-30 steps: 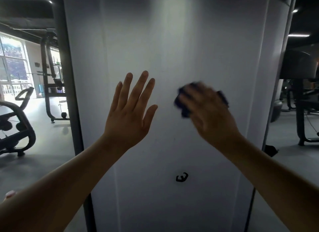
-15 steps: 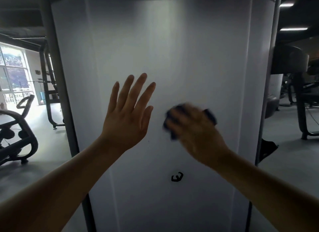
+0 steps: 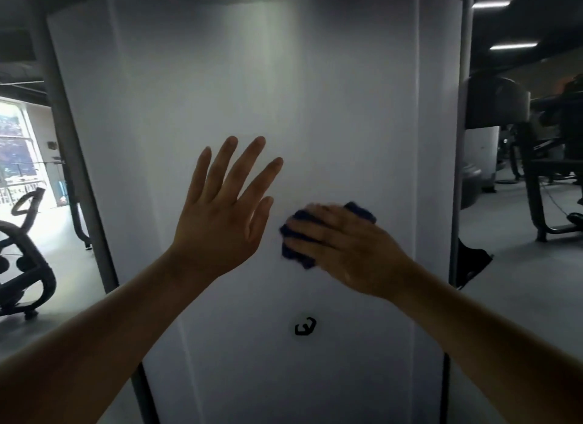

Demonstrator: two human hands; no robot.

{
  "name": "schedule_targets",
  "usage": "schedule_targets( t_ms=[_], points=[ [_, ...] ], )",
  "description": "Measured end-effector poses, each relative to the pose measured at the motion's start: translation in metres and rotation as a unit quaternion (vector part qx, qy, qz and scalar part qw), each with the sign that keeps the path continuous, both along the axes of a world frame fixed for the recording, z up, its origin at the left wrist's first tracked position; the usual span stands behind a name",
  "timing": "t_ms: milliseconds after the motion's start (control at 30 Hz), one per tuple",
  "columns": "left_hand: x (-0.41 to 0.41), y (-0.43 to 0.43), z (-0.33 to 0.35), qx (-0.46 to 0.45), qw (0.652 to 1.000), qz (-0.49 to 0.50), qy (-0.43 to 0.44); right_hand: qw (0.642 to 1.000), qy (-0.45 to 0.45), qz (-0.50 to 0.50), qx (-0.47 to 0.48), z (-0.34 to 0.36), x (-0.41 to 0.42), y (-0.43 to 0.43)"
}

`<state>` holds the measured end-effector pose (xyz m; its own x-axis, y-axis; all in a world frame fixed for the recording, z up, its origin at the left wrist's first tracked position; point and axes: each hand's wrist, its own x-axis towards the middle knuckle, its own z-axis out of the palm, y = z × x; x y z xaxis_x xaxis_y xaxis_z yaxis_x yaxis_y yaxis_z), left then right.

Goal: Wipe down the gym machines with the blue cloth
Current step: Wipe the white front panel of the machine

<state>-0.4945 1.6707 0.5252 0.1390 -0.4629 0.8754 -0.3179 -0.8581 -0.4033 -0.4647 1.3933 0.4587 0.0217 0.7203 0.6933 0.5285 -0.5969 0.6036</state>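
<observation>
A tall white machine panel point(image 3: 258, 86) fills the middle of the view, with a small black logo point(image 3: 304, 327) low on it. My right hand point(image 3: 344, 250) presses a bunched dark blue cloth point(image 3: 295, 242) flat against the panel, just above the logo; most of the cloth is hidden under my palm. My left hand point(image 3: 225, 209) is raised in front of the panel to the left of the cloth, fingers straight and spread, holding nothing.
Grey frame posts point(image 3: 79, 177) flank the panel. An exercise bike point(image 3: 22, 259) stands at the left by a bright window. Dark machines point(image 3: 536, 177) stand on the grey floor at the right.
My right hand has slid the cloth down the panel and slightly left, toward the logo. My left hand has stayed at about the same place.
</observation>
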Motion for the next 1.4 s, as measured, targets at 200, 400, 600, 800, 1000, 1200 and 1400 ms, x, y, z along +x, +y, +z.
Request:
schedule_targets(
  t_ms=[200, 400, 600, 800, 1000, 1200, 1400],
  points=[
    [-0.003, -0.023, 0.007, 0.042, 0.999, 0.004, -0.002, 0.944, 0.083, -0.02, 0.32, -0.003, -0.012, 0.011],
    [0.003, -0.025, 0.002, 0.057, 0.998, 0.021, -0.02, 0.973, 0.05, 0.001, 0.226, 0.006, -0.007, -0.032],
    [0.005, -0.038, 0.006, 0.032, 0.999, 0.022, -0.032, 0.971, 0.074, 0.0, 0.228, -0.016, -0.004, -0.017],
    [0.003, -0.054, 0.018, 0.075, 0.996, 0.028, -0.031, 0.941, 0.095, -0.013, 0.323, -0.01, -0.006, -0.038],
    [0.006, -0.055, 0.017, 0.085, 0.995, 0.043, -0.03, 0.983, 0.055, 0.0, 0.174, -0.016, -0.007, -0.026],
    [0.007, -0.062, 0.018, 0.077, 0.995, 0.034, -0.048, 0.822, 0.165, 0.003, 0.545, 0.009, -0.006, -0.042],
    [0.013, -0.089, 0.024, 0.085, 0.995, 0.045, -0.041, 0.959, 0.088, -0.001, 0.269, -0.003, 0.008, -0.073]
  ],
)
